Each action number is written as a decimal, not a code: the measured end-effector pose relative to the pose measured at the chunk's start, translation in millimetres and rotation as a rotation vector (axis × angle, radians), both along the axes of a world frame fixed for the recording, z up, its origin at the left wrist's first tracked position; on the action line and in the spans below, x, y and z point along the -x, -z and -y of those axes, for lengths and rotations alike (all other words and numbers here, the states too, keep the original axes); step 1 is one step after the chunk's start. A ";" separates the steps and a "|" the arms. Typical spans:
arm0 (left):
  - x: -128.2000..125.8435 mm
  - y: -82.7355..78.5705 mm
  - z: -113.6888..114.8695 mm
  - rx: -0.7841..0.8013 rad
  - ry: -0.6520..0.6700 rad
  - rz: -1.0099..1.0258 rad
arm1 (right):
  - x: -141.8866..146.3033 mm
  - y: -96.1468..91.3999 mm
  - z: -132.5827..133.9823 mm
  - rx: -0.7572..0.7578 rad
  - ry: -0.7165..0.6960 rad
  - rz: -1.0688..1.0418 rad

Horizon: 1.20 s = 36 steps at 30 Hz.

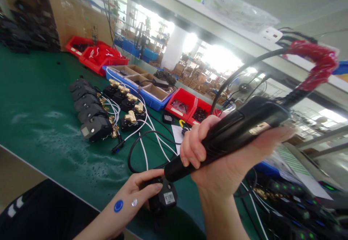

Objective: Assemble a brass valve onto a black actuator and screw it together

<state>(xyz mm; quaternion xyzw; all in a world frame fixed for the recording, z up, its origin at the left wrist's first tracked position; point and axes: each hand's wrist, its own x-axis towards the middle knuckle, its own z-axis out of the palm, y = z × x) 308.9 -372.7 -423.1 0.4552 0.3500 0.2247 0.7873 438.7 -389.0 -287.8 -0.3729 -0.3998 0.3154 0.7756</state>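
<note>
Black units (94, 118): laid in a row on the green counter (40, 102), well left of and beyond the left fingers (152, 189).
Brass fittings (131, 116): carried on other units, ahead of the left fingers.
Left fingers: clamped on a labelled black housing (169, 197).
Housing: held under the tool's (231, 135) lower end; contact cannot be told.
Red bins (175, 112): placed beyond the right fingers (195, 149).
Right fingers: wrapped around the black tool.
Red wrapping (314, 79): seen above the right fingers.
</note>
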 end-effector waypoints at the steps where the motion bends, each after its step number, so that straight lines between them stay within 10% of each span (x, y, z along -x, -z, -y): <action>1: 0.6 0.7 -1.1 -0.015 0.014 0.006 | -0.2 0.1 -0.1 0.013 0.006 -0.010; 16: 6.9 17.3 -2.7 -0.425 0.179 0.091 | -38.3 -22.8 49.2 -0.018 0.325 0.309; 19: 8.4 21.4 -3.2 -0.455 0.135 0.074 | -69.4 -7.9 48.3 0.137 0.470 0.501; 24: 13.5 9.3 -5.0 -0.498 0.140 0.042 | -137.6 40.7 37.5 0.926 0.600 1.116; 30: 18.6 8.0 -11.1 -0.567 0.282 0.068 | -197.3 108.3 29.7 1.266 0.639 1.273; 36: 20.3 14.7 -19.5 -0.360 0.280 0.083 | -237.3 125.4 21.3 1.331 0.477 1.382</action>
